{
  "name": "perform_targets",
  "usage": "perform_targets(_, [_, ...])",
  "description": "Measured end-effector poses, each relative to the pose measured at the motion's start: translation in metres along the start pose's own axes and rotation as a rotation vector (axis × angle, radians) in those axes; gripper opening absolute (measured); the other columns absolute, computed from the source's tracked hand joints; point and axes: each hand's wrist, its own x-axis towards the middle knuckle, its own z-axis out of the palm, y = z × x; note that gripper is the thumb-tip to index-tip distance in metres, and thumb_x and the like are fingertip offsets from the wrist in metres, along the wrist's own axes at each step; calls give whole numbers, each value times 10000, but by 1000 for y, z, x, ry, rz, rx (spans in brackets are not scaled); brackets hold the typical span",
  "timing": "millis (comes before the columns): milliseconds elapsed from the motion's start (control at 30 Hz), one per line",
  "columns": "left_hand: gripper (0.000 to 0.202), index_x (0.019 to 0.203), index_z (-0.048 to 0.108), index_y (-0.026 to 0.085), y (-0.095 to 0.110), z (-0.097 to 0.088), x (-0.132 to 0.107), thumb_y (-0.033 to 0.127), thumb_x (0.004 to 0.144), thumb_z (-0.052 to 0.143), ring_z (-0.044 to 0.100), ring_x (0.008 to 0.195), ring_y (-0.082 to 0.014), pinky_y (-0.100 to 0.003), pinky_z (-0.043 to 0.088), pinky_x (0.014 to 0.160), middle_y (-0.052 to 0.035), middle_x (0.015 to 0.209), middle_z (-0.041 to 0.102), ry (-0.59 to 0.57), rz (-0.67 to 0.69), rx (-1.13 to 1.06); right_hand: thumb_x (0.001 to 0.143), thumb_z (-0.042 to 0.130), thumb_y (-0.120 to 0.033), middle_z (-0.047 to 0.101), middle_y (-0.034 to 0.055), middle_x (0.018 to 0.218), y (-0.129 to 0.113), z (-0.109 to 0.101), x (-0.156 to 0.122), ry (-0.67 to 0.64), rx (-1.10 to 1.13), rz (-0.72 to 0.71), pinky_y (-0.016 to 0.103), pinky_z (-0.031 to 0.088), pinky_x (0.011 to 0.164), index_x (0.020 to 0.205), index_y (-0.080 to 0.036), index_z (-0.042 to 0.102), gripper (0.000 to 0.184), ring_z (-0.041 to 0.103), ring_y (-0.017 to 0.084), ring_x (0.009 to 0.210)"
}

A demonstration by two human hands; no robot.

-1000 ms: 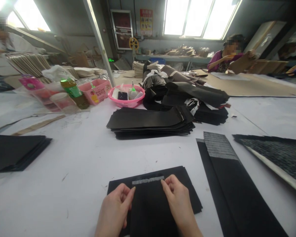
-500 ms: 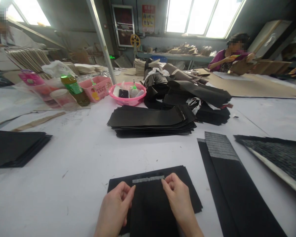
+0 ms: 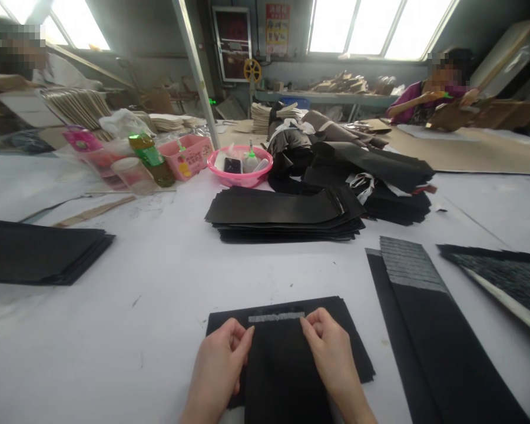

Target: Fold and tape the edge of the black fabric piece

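A narrow black strip (image 3: 277,359) with a grey band at its far end lies on top of a wider black sheet (image 3: 348,341) near the table's front edge. My left hand (image 3: 218,368) pinches the strip's left edge, fingers curled. On the other side, my right hand (image 3: 333,356) pinches the right edge close to the grey band. Both hands rest on the black material.
A stack of black sheets (image 3: 287,215) lies mid-table, another stack (image 3: 39,250) at the left, and long black strips (image 3: 424,330) at the right. A pink basin (image 3: 241,168), a green bottle (image 3: 152,159) and piled black material (image 3: 366,168) stand behind. Another person (image 3: 441,85) works at the far right.
My hands hold the same grip on the strip. Only the camera has turned slightly left, shifting the whole scene to the right.
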Motion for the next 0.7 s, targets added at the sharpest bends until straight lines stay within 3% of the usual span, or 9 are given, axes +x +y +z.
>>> perform_targets(700, [370,687,488,194,0,1,2,514,866,445,460,270,-84,-169,221,272,43,499,562,21,-21,-26,828,485,-459,432,-53,450,4,0,2,29,-62,-43,240,317,479,651,-219,503,299,433,130,443])
